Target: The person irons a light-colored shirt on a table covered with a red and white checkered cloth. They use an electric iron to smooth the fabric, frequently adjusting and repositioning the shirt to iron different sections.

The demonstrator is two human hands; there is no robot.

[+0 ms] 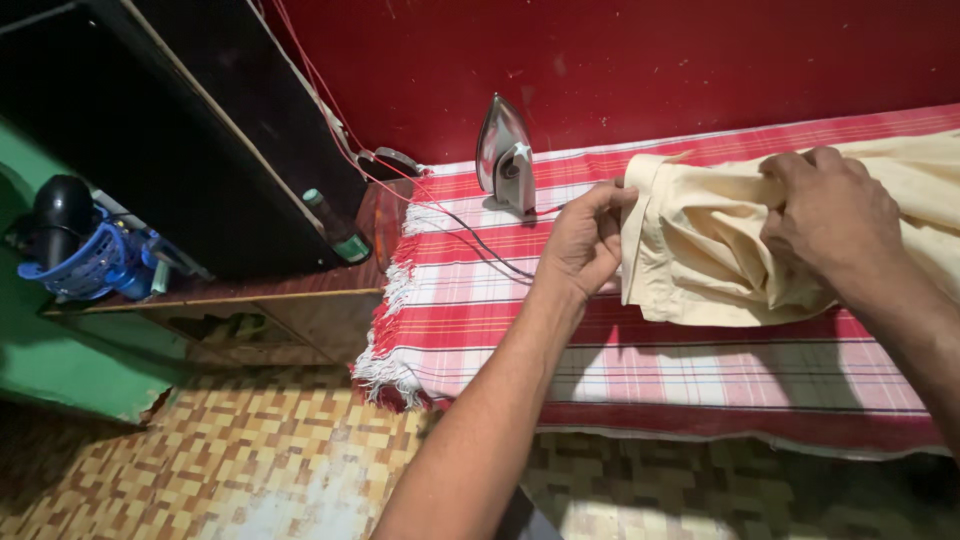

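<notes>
On the shelf off the bench's left end I see a blue basket (85, 268) and, nearer the bench, a green bottle (337, 230) lying on its side. An iron (505, 153) stands upright near the bench's far left corner, on the red checked cloth (480, 320), its cord (470, 235) trailing toward the left hand. My left hand (583, 243) pinches the left edge of the cream garment (700, 250), which lies along the bench's far edge, right of centre. My right hand (825, 225) is clenched on a bunched fold of the garment.
</notes>
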